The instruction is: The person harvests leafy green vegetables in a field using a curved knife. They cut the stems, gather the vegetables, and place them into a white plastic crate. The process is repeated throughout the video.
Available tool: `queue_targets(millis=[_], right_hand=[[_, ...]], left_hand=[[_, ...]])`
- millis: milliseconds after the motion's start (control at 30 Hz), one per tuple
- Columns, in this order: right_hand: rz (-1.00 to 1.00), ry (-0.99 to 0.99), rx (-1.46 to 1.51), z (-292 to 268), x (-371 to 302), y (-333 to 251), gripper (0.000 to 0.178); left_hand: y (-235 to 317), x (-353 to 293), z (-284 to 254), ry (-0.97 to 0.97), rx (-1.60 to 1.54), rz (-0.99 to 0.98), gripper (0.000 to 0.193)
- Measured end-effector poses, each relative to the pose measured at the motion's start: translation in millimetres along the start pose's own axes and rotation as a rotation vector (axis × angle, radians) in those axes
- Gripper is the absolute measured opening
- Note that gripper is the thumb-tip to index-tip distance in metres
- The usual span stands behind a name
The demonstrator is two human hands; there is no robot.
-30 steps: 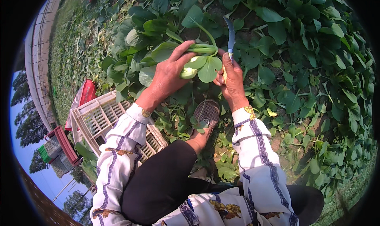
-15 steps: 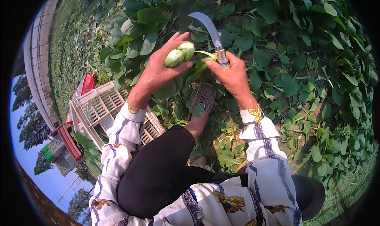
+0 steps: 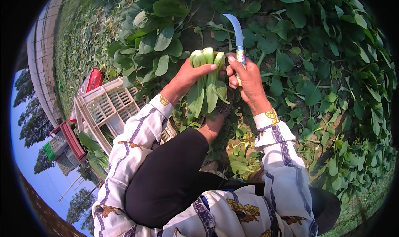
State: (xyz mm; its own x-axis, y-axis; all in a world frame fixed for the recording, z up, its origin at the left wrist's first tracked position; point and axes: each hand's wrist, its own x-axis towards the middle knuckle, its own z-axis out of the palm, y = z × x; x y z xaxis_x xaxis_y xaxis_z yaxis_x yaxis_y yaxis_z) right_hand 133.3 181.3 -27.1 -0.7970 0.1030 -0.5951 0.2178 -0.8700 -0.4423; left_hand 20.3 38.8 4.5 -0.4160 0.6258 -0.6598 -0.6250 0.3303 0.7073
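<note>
My left hand (image 3: 192,73) is closed round a small bunch of bok choy (image 3: 208,73). The pale stem bases point up and away from me, and the green leaves hang down toward my shoe. Just to the right, my right hand (image 3: 248,77) grips the handle of a curved sickle knife (image 3: 236,29), its blade pointing up and bending left at the tip. The fingers of my right hand are close beside the bunch's right edge; whether they touch it I cannot tell.
At left stands a cream plastic crate (image 3: 109,102) with greens beside it, and a red bag (image 3: 92,84) behind. Leafy plants (image 3: 307,75) grow thickly at right; more bok choy plants (image 3: 156,33) lie ahead. My shoe (image 3: 224,109) is below the bunch. Red and green crates (image 3: 68,141) sit far left.
The bunch in my left hand has turned, so several stem bases now face up and the leaves show. My right hand has come away from a loose stem, and the blade stands more upright.
</note>
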Motion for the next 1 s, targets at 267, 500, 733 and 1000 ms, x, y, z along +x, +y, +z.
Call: queue_targets(millis=[267, 500, 733, 1000], right_hand=[[-0.136, 0.118, -0.325, 24.2, -4.6, -1.9, 0.032], [-0.161, -0.059, -0.209, 42.8, 8.6, -23.7, 0.032], [0.052, -0.228, -0.336, 15.4, 22.6, -30.1, 0.024], [0.241, -0.394, -0.395, -2.7, 23.9, -36.8, 0.026]], left_hand=[[42.5, -16.3, -10.6, 0.011, 0.042, -0.044, 0.043], [61.8, -9.3, -15.8, 0.046, -0.030, 0.003, 0.043], [38.6, -3.6, -24.2, -0.032, 0.072, -0.025, 0.041], [40.2, -3.9, -28.5, -0.228, 0.129, -0.152, 0.049]])
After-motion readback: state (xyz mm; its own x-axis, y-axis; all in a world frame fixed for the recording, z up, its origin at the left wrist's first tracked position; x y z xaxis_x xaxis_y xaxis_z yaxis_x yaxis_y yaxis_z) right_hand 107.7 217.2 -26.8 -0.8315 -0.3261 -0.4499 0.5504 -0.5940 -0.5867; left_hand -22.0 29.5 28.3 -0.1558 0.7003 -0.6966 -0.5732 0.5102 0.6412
